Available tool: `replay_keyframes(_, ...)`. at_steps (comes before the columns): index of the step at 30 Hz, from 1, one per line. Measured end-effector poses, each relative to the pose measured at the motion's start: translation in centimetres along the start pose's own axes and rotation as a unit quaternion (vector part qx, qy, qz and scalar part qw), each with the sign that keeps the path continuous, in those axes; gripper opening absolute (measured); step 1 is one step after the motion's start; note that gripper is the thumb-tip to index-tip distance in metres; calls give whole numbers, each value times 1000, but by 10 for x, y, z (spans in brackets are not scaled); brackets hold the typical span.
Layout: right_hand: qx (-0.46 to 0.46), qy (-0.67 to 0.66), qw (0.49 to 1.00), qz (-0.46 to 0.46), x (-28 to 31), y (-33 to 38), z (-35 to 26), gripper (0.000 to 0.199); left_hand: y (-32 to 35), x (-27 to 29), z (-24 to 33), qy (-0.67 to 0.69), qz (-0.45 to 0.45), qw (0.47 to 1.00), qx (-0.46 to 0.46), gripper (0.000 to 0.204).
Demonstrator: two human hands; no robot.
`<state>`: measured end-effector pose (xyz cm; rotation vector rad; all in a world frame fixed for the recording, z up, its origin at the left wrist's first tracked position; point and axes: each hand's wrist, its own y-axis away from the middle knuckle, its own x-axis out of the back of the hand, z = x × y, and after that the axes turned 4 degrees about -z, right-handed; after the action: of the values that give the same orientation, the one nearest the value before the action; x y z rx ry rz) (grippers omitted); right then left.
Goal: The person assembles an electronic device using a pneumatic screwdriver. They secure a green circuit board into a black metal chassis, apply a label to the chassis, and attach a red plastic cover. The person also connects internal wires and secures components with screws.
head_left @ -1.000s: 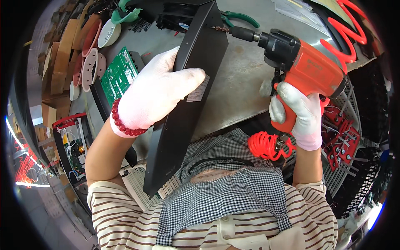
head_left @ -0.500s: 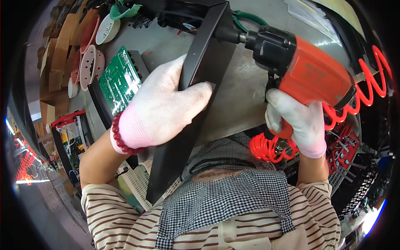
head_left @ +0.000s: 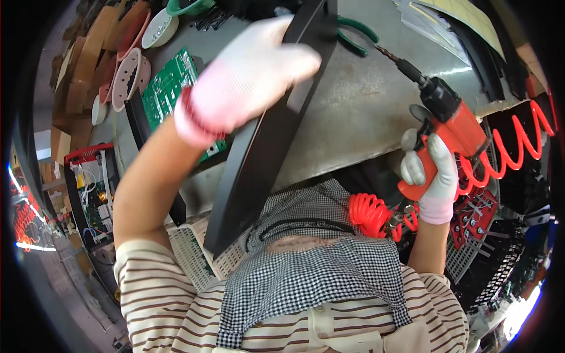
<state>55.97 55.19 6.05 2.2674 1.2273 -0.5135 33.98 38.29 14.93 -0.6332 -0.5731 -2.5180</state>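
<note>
My left hand (head_left: 259,73), in a white knit glove with a pink cuff, grips the upper part of a long black panel (head_left: 259,159). The panel stands tilted over the table's front edge, its lower end near my apron. The left glove is slightly blurred. In my right hand (head_left: 432,165), also gloved, is a red and black pneumatic screwdriver (head_left: 456,120), held by its handle. Its bit points up and left, apart from the panel, toward green-handled pliers (head_left: 356,35). A coiled red air hose (head_left: 500,159) runs by the tool.
A green circuit board (head_left: 170,88) lies left of the panel on the grey metal table (head_left: 353,106). Pink and white baskets (head_left: 130,76) and a bowl of small parts (head_left: 160,29) stand at far left. Papers (head_left: 435,29) lie at far right. A white crate (head_left: 191,250) sits below the table edge.
The screwdriver has come away from the panel's upper end, down and to the right. My left hand has moved up, and the panel has shifted and turned slightly.
</note>
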Motion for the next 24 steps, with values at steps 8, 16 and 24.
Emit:
replay_keyframes(8, -38, 134, 982, -123, -5, 47, 4, 61, -6, 3, -10, 175, 20, 984, 5, 40)
replay_keyframes(16, -92, 114, 982, -122, -33, 35, 0, 26, 117, -23, -8, 140, 15, 979, 145, 44)
replay_keyframes(24, -121, 191, 958, -179, -32, 38, 6, 54, 115, -23, 11, 127, 7, 967, 223, 34)
